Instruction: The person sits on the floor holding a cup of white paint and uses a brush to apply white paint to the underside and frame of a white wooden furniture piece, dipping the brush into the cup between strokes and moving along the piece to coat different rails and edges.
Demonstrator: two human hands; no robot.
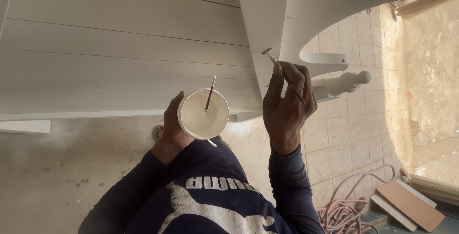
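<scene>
Thin metal putty knife with a small flat blade [270, 55] is pinched in the right hand [287, 101], long axis slanting up-left onto the white wooden panel's [119, 47] edge, while the left hand [171, 124] wraps the round white filler cup [203, 113] with a stick [210, 94] just left.

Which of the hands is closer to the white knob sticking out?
Right. The right hand, holding a thin tool, is just beside the white knob; the left hand holds the cup, farther away.
</scene>
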